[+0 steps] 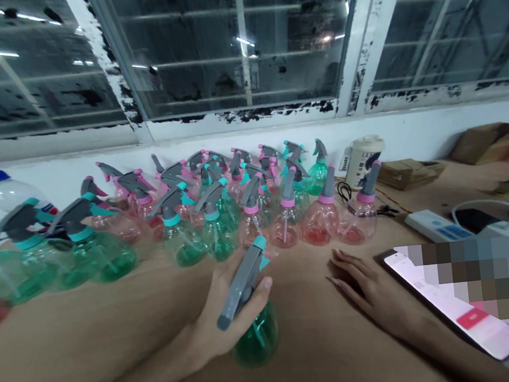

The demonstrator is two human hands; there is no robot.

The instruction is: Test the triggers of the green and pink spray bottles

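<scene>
My left hand is closed round the neck of a green spray bottle at the front of the table. The bottle's grey trigger head has a teal nozzle and tilts up toward the back. Green liquid shows in the clear body below my fingers. On the right, my right hand lies on the tabletop with its fingers stretched out, holding nothing. Pink spray bottles stand just behind it. Several green spray bottles stand to the left, and more pink and green ones crowd behind.
A lit phone lies right of my right hand, with a white power strip behind it. Farther back are a white cup and brown cardboard. A clear bottle with a blue cap stands at the back left, before the windowed wall.
</scene>
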